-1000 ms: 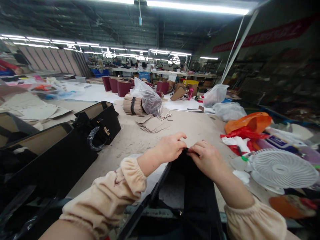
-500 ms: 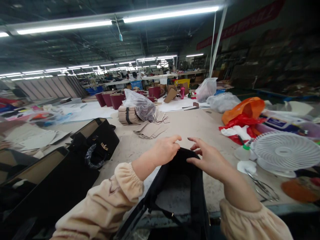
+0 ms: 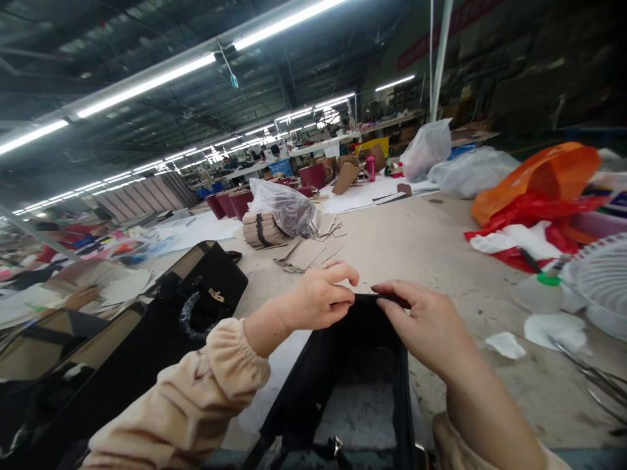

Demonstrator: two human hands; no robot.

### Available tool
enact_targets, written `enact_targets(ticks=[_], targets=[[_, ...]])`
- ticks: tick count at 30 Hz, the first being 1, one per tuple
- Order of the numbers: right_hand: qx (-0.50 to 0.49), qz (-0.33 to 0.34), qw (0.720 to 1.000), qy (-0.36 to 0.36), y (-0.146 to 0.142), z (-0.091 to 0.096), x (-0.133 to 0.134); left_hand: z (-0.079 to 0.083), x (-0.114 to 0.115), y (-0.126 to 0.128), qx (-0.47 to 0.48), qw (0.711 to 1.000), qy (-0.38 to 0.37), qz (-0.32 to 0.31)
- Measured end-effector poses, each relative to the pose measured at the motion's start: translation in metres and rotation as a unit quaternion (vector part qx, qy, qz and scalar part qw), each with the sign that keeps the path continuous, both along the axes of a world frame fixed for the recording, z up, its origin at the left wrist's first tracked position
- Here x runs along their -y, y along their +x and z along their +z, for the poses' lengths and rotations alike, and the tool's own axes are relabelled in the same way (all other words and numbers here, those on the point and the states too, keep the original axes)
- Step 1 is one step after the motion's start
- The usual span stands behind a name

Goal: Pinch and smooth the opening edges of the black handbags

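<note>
A black handbag (image 3: pixel 367 323) stands in front of me at the table's near edge, its top gaping toward me so that the pale grey bottom shows inside. At the far rim's left corner, my left hand (image 3: pixel 321 297) has its fingers curled and pinched on the edge. My right hand (image 3: pixel 426 323) grips the same rim farther right, thumb inside and fingers over the outside. A small metal fitting shows on the near side of the bag. The left fingertips are partly hidden behind the knuckles.
At left stand more black bags (image 3: pixel 230 277), with another person's hand (image 3: pixel 81 298) beyond. Ahead lie a bundle of card pieces (image 3: pixel 264 230) and a clear plastic bag (image 3: pixel 289 202). Rightward are an orange bag (image 3: pixel 533 183), a green-capped bottle (image 3: pixel 541 294), a white fan (image 3: pixel 605 281) and scissors (image 3: pixel 588 369).
My right hand has closed from spread fingers to a grip on the rim. The left stays at its corner. My view has tilted and turned, shifting the fan and scissors rightward.
</note>
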State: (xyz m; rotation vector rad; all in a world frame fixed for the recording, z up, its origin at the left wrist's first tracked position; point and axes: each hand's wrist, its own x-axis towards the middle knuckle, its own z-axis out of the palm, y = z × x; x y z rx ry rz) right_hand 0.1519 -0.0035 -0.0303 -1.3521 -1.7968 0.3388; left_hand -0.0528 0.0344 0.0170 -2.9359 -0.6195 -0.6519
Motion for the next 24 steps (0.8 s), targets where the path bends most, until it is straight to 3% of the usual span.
enact_targets(ticks=[7,12,18,21,24], targets=[[-0.01,-0.001,1.0,-0.014,-0.002,-0.002,0.001,-0.008,-0.006,0.0,0.062,0.995,-0.067,-0.043],[-0.018,0.003,0.998,-0.052,0.002,-0.001,0.001,-0.01,0.001,-0.001,0.044,0.998,-0.047,0.027],[-0.017,-0.003,0.999,-0.036,0.001,-0.003,0.001,-0.004,0.011,0.008,-0.038,0.993,-0.008,0.112],[-0.012,-0.005,1.0,-0.029,-0.002,-0.004,0.0,-0.003,0.01,0.013,-0.028,0.994,-0.015,0.107],[0.007,-0.02,0.999,-0.03,-0.004,-0.004,0.002,-0.003,0.006,0.014,0.012,0.994,-0.068,0.085]])
